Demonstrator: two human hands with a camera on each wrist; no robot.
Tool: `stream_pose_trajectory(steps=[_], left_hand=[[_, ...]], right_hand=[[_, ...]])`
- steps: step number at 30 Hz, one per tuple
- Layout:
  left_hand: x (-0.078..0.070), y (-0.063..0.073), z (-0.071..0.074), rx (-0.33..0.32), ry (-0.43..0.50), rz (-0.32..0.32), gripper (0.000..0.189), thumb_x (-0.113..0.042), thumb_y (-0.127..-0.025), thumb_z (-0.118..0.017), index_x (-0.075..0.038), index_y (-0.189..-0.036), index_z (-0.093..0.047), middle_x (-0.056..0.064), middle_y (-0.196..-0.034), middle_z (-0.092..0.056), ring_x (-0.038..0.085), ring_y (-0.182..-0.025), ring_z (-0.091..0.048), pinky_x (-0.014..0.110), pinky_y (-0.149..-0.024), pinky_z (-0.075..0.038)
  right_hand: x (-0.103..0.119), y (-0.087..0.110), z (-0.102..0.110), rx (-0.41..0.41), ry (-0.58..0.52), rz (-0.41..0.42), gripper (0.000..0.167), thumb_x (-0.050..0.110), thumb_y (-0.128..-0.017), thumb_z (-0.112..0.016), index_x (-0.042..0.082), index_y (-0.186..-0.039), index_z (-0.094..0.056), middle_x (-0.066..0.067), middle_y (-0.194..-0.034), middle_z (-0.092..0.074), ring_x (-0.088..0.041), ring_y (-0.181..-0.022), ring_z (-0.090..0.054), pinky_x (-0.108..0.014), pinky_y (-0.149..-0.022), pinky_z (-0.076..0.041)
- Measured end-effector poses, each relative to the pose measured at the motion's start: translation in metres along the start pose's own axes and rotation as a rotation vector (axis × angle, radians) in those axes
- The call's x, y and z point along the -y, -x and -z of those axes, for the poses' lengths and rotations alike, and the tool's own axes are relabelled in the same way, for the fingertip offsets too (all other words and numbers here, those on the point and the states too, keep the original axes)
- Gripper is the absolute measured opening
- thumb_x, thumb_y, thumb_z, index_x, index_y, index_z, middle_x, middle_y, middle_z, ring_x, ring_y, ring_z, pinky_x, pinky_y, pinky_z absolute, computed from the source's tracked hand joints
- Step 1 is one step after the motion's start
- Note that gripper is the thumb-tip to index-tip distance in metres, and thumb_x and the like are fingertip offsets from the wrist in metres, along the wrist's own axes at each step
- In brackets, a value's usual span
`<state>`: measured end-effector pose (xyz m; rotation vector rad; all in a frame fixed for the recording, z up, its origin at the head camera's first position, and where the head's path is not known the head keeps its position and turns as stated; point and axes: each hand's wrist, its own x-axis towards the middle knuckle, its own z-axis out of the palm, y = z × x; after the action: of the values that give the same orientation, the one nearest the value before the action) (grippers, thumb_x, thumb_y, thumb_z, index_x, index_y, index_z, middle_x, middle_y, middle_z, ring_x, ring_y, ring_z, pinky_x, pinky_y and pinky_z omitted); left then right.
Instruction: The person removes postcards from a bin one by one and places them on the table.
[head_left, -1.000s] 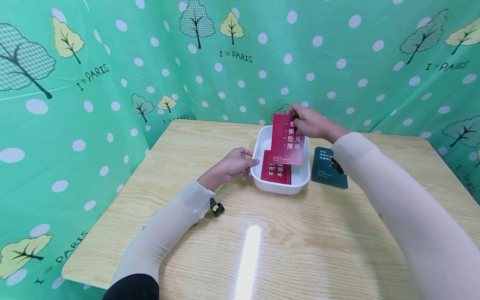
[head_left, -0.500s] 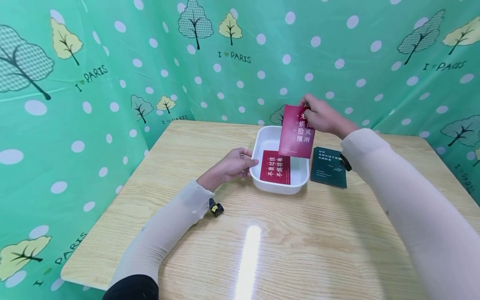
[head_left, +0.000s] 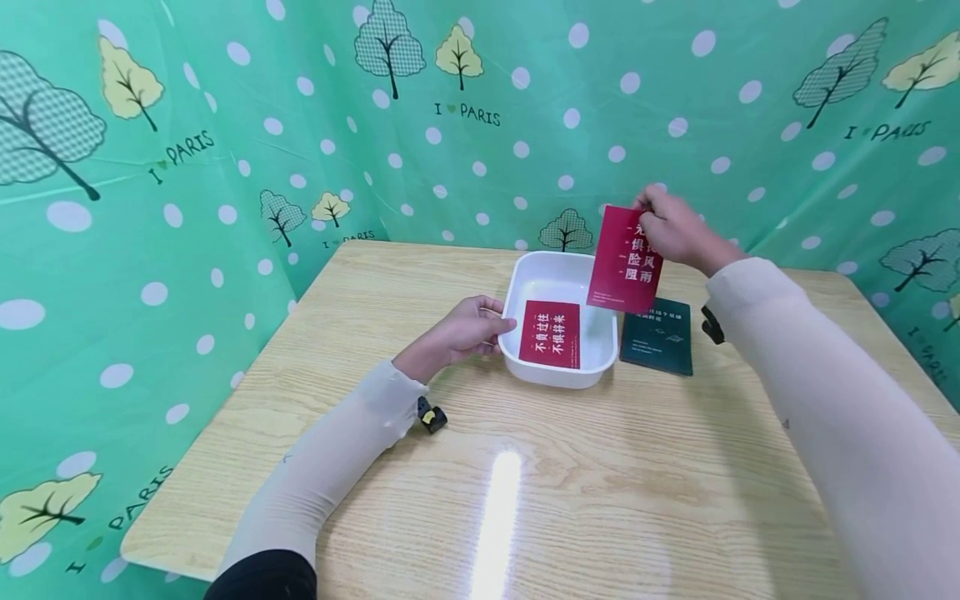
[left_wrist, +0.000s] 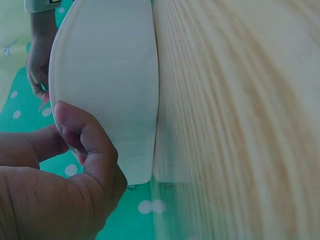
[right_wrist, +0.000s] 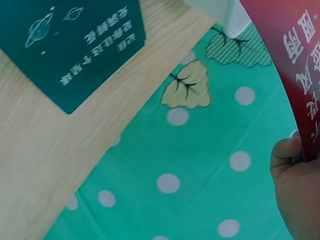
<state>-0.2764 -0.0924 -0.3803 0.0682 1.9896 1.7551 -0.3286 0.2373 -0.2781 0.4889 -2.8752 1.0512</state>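
My right hand (head_left: 675, 229) pinches a thin red notebook (head_left: 624, 262) with white characters by its upper edge. It hangs tilted in the air, overlapping the right rim of the white plastic tub (head_left: 551, 277) and the top of a dark green notebook (head_left: 660, 340). A second red notebook (head_left: 551, 335) lies flat inside the tub, toward its near end. With thumb and fingers, my left hand (head_left: 471, 327) grips the tub's left rim; the left wrist view shows this hand (left_wrist: 80, 185) against the tub's outer wall (left_wrist: 110, 75). In the right wrist view, the thumb clasps the notebook's (right_wrist: 302, 70) edge.
The green notebook (right_wrist: 75, 45) lies on the wooden table (head_left: 600, 483) just right of the tub. A green dotted curtain (head_left: 480, 142) hangs behind and to the left of the table. A black strap (head_left: 432, 415) shows at the left wrist.
My right hand has carried the red notebook up and to the right, from over the tub toward the green notebook. The left hand and the tub stay in place.
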Motion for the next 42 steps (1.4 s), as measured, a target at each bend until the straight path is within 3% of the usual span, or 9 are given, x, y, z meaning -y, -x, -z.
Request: stream_pose_trajectory(steps=[16,23,32,42], left_hand=[[-0.001,0.001,0.000,0.006,0.010,0.006,0.035,-0.009,-0.101,-0.065,-0.003,-0.129,-0.045,0.016,-0.105,-0.066,0.016,-0.068,-0.059,0.029,-0.065,-0.052],[-0.002,0.002,0.001,0.010,0.008,0.010,0.036,-0.009,-0.101,-0.065,-0.003,-0.130,-0.045,0.019,-0.109,-0.066,0.016,-0.069,-0.059,0.029,-0.066,-0.051],[-0.003,0.003,0.001,0.012,0.011,0.008,0.036,-0.009,-0.101,-0.064,-0.003,-0.131,-0.045,0.017,-0.107,-0.067,0.016,-0.069,-0.059,0.028,-0.065,-0.052],[0.003,-0.003,0.003,0.012,0.013,0.002,0.036,-0.010,-0.100,-0.066,-0.003,-0.130,-0.046,0.017,-0.108,-0.067,0.017,-0.069,-0.060,0.028,-0.064,-0.051]], right_hand=[[-0.040,0.011,0.008,-0.028,-0.038,-0.107,0.028,0.020,-0.107,-0.025,-0.001,-0.117,-0.041,-0.023,-0.116,-0.047,-0.038,-0.102,-0.048,-0.046,-0.075,-0.047],[-0.059,0.019,0.010,-0.036,-0.047,-0.143,0.030,0.022,-0.107,-0.024,-0.001,-0.115,-0.041,-0.024,-0.116,-0.046,-0.039,-0.102,-0.048,-0.046,-0.076,-0.047],[-0.083,0.031,0.003,0.012,0.004,-0.189,0.037,0.026,-0.109,-0.023,-0.004,-0.118,-0.043,-0.026,-0.113,-0.046,-0.039,-0.099,-0.047,-0.046,-0.074,-0.046],[-0.092,0.033,-0.011,0.102,0.039,-0.198,0.036,0.023,-0.109,-0.023,-0.004,-0.120,-0.043,-0.024,-0.112,-0.046,-0.037,-0.098,-0.047,-0.044,-0.075,-0.045]])
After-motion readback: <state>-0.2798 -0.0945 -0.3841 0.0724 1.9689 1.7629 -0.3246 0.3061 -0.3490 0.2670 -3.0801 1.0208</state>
